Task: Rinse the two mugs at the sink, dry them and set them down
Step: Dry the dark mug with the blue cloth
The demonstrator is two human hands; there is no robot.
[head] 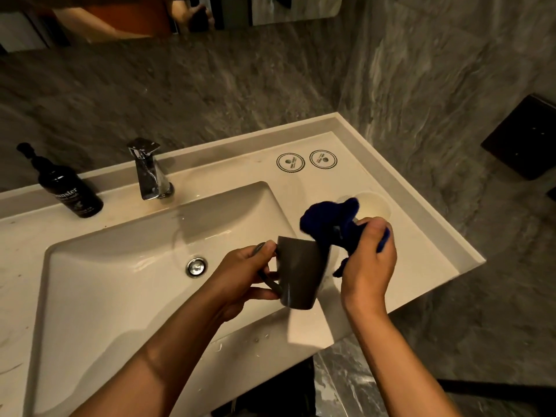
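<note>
My left hand (240, 272) grips the handle of a dark grey mug (301, 272), held tilted above the right edge of the white sink basin (120, 281). My right hand (368, 263) is closed on a dark blue cloth (328, 227), which reaches over the mug's rim. A pale, whitish mug (374, 204) stands on the counter just behind the cloth, partly hidden by it.
A chrome tap (149, 170) stands behind the basin, with no water running. A black pump bottle (70, 189) sits at the back left. Two round coasters (307, 161) lie at the back right of the counter (421, 236). The drain (196, 266) is in the basin's middle.
</note>
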